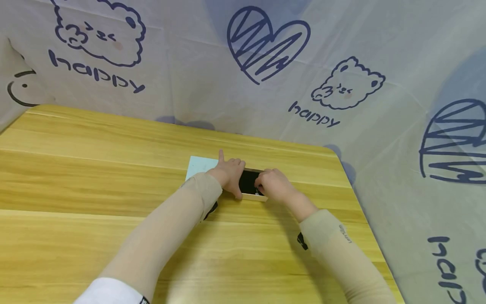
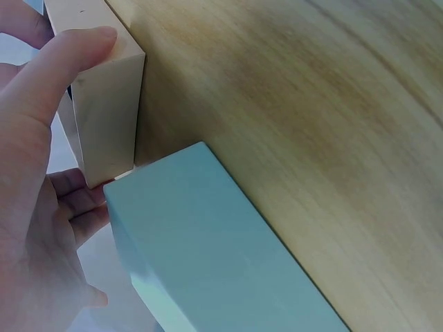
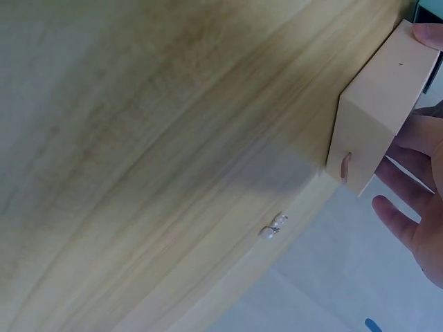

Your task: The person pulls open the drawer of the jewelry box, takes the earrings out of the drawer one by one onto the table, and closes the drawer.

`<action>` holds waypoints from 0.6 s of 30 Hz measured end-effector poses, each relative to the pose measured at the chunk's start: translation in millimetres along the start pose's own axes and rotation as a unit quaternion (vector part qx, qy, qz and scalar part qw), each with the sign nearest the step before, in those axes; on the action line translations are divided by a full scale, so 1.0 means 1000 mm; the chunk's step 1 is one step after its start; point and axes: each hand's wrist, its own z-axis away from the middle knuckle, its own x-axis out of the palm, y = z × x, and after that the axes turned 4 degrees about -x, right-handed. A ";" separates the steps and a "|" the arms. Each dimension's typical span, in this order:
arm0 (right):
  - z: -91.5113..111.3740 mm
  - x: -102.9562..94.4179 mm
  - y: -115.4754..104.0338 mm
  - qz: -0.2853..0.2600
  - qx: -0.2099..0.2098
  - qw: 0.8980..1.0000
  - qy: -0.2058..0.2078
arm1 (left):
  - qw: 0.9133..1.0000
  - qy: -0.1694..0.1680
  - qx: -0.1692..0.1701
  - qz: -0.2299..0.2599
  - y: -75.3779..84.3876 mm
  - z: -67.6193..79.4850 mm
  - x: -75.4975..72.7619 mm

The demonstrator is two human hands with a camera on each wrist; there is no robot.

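My left hand (image 1: pixel 229 173) grips the left end of a small pale drawer-style box (image 1: pixel 253 197) with a black inside, thumb on the near wall and fingers at the far side. In the left wrist view, the thumb presses on the box's side (image 2: pixel 107 111). My right hand (image 1: pixel 277 185) is at the box's right end, its curled fingers reaching inside. A tiny shiny whitish thing (image 1: pixel 257 192) shows right at these fingertips; I cannot tell whether they pinch it. Beside the left hand lies a light blue box (image 2: pixel 208 235), partly hidden by that hand in the head view.
Two small pearl-like pieces (image 3: pixel 274 226) lie on the wooden table (image 1: pixel 95 181) near its edge in the right wrist view. The drawer box has a small pull loop (image 3: pixel 345 167) on its end. A printed cloth (image 1: pixel 197 84) hangs behind the table.
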 end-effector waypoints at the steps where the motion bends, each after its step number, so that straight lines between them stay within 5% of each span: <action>1: 0.000 0.000 0.000 0.002 -0.002 1.000 0.001 | 1.000 0.001 0.000 -0.001 0.000 0.000 0.000; 18: 0.005 0.003 0.002 -0.056 0.023 0.998 0.001 | 1.000 0.006 -0.003 -0.004 0.001 0.001 0.002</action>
